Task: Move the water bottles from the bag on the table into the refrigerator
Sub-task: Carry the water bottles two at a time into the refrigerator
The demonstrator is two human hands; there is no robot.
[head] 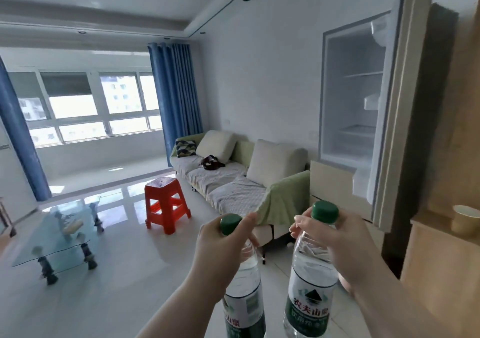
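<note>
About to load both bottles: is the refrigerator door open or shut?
Open. The refrigerator shows its white interior and shelves, ahead on the right.

Refrigerator [350, 99] compartment open ahead right, sofa arm [285, 200] low before it, wooden cabinet [441, 259] close on right

Sofa [233, 189] along the wall [259, 78], that's your ref. Stool [166, 205] just in front of it, low table [59, 236] further left past the stool. Fridge [355, 109] right of the sofa's near end. Window [85, 104] & curtain [176, 91] behind its far end. Cushions [272, 161] on the sofa. Nearer you than the sofa: left bottle [244, 298] in your left hand [220, 249], right bottle [309, 285] in your right hand [342, 244], side by side, apart.
</note>
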